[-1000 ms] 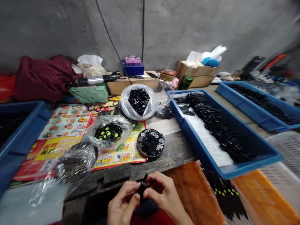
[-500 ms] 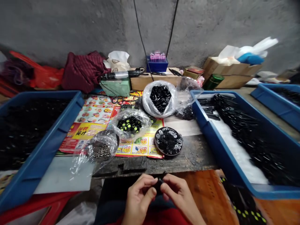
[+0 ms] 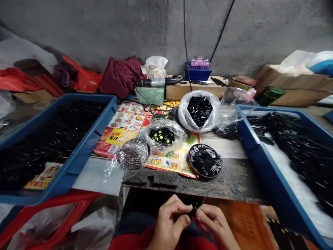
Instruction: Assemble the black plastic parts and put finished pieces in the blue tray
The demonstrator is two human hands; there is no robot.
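Between the fingertips of both hands is a small black part [image 3: 194, 207], mostly covered by the fingers, so its kind does not show. My left hand [image 3: 172, 219] pinches it from the left. From the right, my right hand [image 3: 213, 219] grips it with thumb and fingers. Both hands are over my lap, just off the front edge of the wooden bench [image 3: 229, 189]. Closest to them on the bench is a round dish [image 3: 205, 160] of flat black pieces. Farther left lies a clear plastic bag [image 3: 134, 156] of small metal parts.
Blue trays of black parts flank the bench, one left [image 3: 78, 165] and one right [image 3: 270, 170]. Open bags hold black pieces [image 3: 199, 111] and black-and-yellow pieces [image 3: 161, 136] on newspaper [image 3: 130, 119]. Behind stands a green box [image 3: 150, 95] with a cylindrical tool on top. A red stool [image 3: 62, 227] is lower left.
The view has swung to the left, so everything appears farther right. Both hands still hold the small black part together, with the fingers slightly shifted on it.
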